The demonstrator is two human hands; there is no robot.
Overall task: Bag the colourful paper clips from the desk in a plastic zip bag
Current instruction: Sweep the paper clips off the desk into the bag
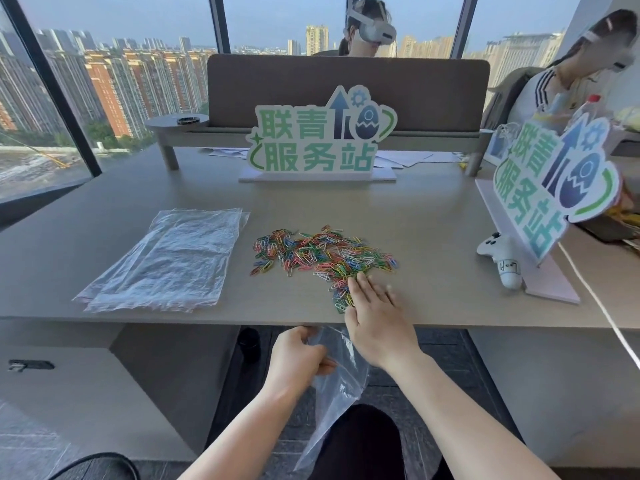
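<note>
below the bench edge, the left hand (300,353) has its grip clenched on the top of a clear plastic zip bag (337,393), fingers curled round the film just under the bench's near edge; the bag hangs down from there in front of the person's dark-clad lap. right hand (374,317) lies flat on the bench (433,220), fingers straight and released, grasping nothing, fingertips resting on the near tail of the colourful paper clips (322,254). those clips are spread in a loose heap at the middle of the bench, thinning into a strip that runs toward the near edge under the right hand. left of the heap, apart from it, lies a flat stack of spare plastic bags (166,261). a white game controller (500,256) sits well to the right, beside a standing sign (322,140) like the one at the back.
</note>
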